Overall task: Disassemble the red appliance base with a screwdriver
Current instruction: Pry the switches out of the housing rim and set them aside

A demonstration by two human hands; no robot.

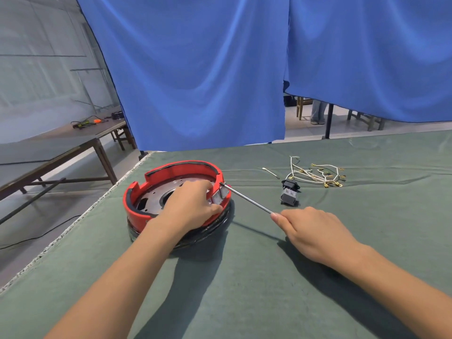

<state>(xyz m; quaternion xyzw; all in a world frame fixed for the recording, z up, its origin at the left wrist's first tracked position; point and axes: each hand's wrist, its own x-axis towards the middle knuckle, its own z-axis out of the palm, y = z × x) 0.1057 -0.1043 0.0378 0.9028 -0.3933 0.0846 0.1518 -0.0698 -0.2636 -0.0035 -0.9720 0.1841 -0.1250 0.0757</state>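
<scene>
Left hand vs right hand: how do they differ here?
The left hand grips the rim of the round red plastic appliance base, by its white switches; the right hand grips a slim silver-shafted screwdriver. The left hand lies on the base; the right hand is beside it, over the green cloth. Both are bare, and both work the same stretch of rim.

Counter (244, 277) was covered edge to edge in a wrinkly green cloth (367, 152) with a frayed whitish hem along the 9 o'clock side. The red appliance base (137, 215) sat on it around 10 o'clock from the middle. Out toward 2 o'clock was a tangle of white wires (318, 173) with brass terminals, with one short wire (270, 172) lying apart at its 9 o'clock. A black and grey socket block (289, 195) sat just at the tangle's 7 o'clock.
</scene>
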